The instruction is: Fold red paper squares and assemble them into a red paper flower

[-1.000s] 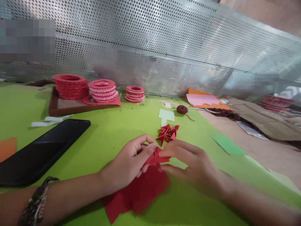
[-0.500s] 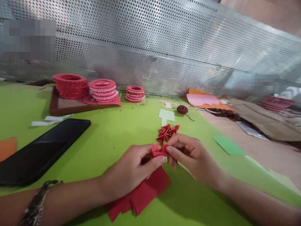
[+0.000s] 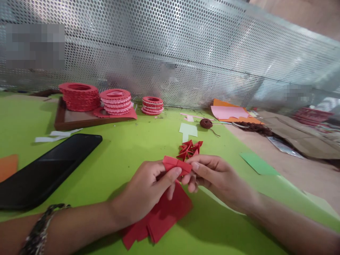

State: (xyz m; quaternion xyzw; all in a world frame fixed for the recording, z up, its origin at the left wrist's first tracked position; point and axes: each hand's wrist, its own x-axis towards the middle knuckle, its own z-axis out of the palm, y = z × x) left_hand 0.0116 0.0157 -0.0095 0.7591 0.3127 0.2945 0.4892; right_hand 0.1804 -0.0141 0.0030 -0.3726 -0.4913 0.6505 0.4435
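Observation:
A small folded red paper piece [image 3: 175, 164] is pinched between my left hand [image 3: 147, 187] and my right hand [image 3: 215, 177], just above the green table. Both thumbs press on its top edge. Under my hands lies a loose stack of flat red paper squares [image 3: 159, 219]. Just beyond my fingers sits a cluster of folded red paper pieces [image 3: 190, 149]. A beaded bracelet [image 3: 39, 230] is on my left wrist.
A black phone [image 3: 47, 170] lies at the left. A wooden tray [image 3: 79, 120] holds stacks of red paper rings [image 3: 79, 96], with a smaller stack [image 3: 152, 105] beside it. A brown thread ball [image 3: 205, 123], coloured paper sheets [image 3: 228, 112], a green scrap [image 3: 257, 163] and a perforated metal wall [image 3: 186, 53] lie beyond.
Both hands lifted the red piece off the stack and refolded it; it now looks like a narrow flat strip held slightly higher and farther from me.

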